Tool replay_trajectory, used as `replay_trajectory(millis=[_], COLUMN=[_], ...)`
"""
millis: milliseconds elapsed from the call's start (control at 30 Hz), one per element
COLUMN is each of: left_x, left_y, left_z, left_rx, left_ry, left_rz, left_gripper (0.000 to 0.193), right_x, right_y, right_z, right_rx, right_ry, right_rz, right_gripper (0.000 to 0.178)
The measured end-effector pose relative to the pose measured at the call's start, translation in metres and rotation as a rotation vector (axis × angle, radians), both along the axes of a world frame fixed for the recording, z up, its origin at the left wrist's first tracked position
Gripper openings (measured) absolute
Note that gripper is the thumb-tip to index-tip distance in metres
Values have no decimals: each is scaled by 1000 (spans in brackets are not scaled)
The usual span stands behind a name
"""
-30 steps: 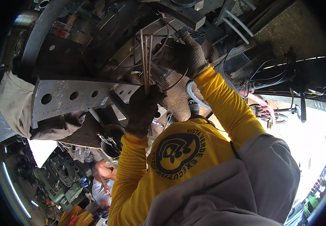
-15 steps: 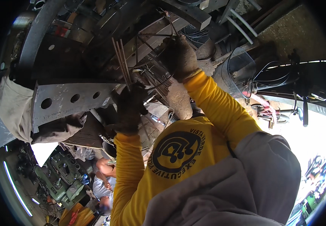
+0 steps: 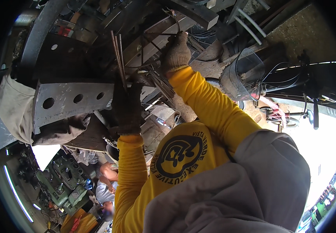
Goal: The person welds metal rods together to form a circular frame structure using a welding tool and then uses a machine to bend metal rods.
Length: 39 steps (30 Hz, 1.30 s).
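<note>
My left hand (image 3: 127, 104), in a dark work glove, is closed around several thin metal rods (image 3: 118, 56). They stick up and away from the fist, beside the end of a grey steel beam with round holes (image 3: 65, 101). Farther out and to the right, my right hand (image 3: 177, 52) wears a worn, soiled knit glove. Its fingers are curled at a thin bent rod (image 3: 176, 22), next to a dark frame of thin bars (image 3: 142, 52). What lies inside the right fist is hidden.
A wire-mesh basket (image 3: 242, 73) stands at right, with a red bicycle (image 3: 278, 112) beyond it. Loose rods (image 3: 160, 83) lie between my arms. Beige cloth (image 3: 14, 108) drapes the beam's left end. Lower left, a person (image 3: 106, 190) sits near a green machine (image 3: 65, 182).
My right hand has shifted left and slightly away from me. My left hand has moved a little left, carrying the rods with it.
</note>
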<state>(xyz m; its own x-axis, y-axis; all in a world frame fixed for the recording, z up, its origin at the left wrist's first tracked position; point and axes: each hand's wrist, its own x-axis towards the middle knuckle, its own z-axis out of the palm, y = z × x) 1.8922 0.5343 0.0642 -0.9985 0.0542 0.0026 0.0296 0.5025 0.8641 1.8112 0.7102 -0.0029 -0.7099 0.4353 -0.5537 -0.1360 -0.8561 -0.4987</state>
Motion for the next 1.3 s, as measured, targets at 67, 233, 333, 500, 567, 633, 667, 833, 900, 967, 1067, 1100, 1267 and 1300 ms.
replay_trajectory(millis=[67,233,333,500,567,633,667,833,900,967,1067,1100,1267,1300], left_x=[-4,-9,-1,7,6,6,6,4,-3,-17,-24,-25,-3,-6], left_y=[-5,7,29,42,48,46,44,40,36,30,38,37,46,53], left_z=[-11,-32,-22,0,5,1,-1,-4,-4,-19,-15,-16,-3,-7], left_rx=[-321,-715,-693,-732,-663,-677,-685,-606,-627,-694,-653,-644,-903,-870], left_ry=[270,711,477,470,539,527,521,425,459,622,557,555,707,746], left_rz=[-153,-275,-197,-219,-212,-244,-258,-214,-187,-183,-193,-189,-168,-179], left_gripper=[34,31,32,27,27,26,26,28,30,32,30,30,30,28], right_x=[14,9,-11,5,7,3,3,3,1,-13,-25,-23,-17,-19], right_y=[4,21,48,47,49,53,53,46,37,30,15,10,14,25], right_z=[28,8,-37,5,6,2,2,10,13,-11,-32,-28,-23,-35], right_rx=[-139,-254,-166,-249,-281,-350,-357,-357,-273,59,431,466,432,439], right_ry=[59,195,435,354,369,367,367,247,99,54,-14,-19,86,113], right_rz=[34,122,393,344,357,360,361,294,205,185,106,88,140,156], right_gripper=[55,54,55,59,61,62,63,68,71,69,66,67,68,69])
